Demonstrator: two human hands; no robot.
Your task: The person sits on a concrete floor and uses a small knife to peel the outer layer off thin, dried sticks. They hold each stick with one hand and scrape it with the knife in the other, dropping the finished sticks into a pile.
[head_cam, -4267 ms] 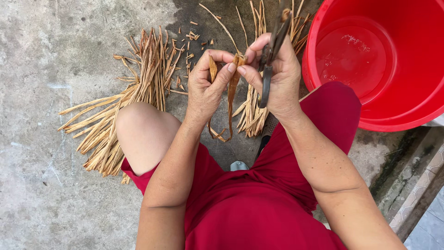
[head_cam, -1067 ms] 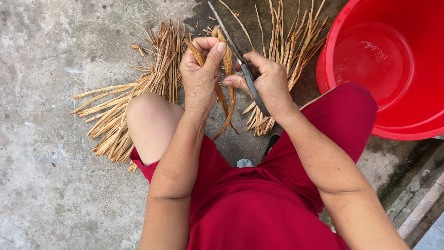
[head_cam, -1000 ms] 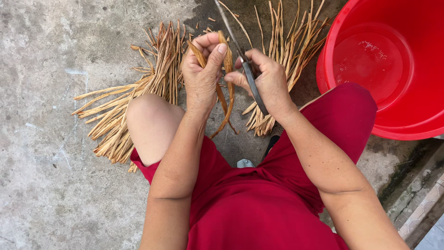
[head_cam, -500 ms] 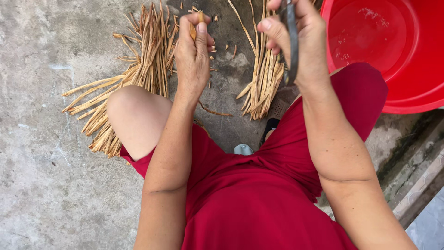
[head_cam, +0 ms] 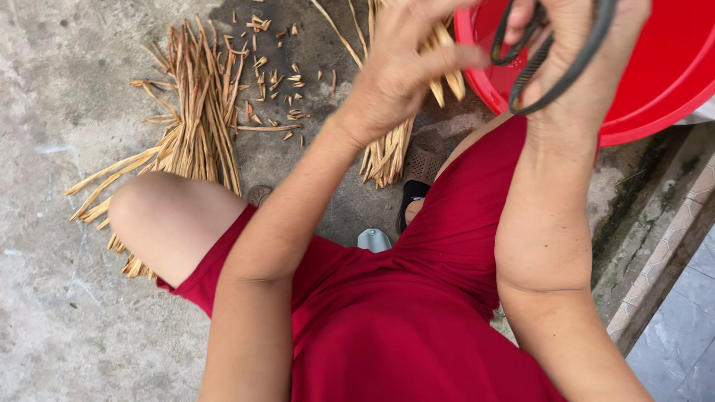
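The left hand is up near the top middle of the frame now. A moment ago it was lower, pinching one strip over the ground. Its fingers are partly curled around a few tan dry strips, and the strip ends poke out toward the red tub at the upper right. The right hand has gone up too, right in front of the tub. It is closed around the black loops of the scissors. The blades are out of the picture, so I cannot tell if they are open.

It looks like the cutting has stopped for now and the strips are being carried toward the tub.

On the grey floor lie two piles of strips, a big pile at the upper left and another pile in the middle. Small cut bits lie between them.
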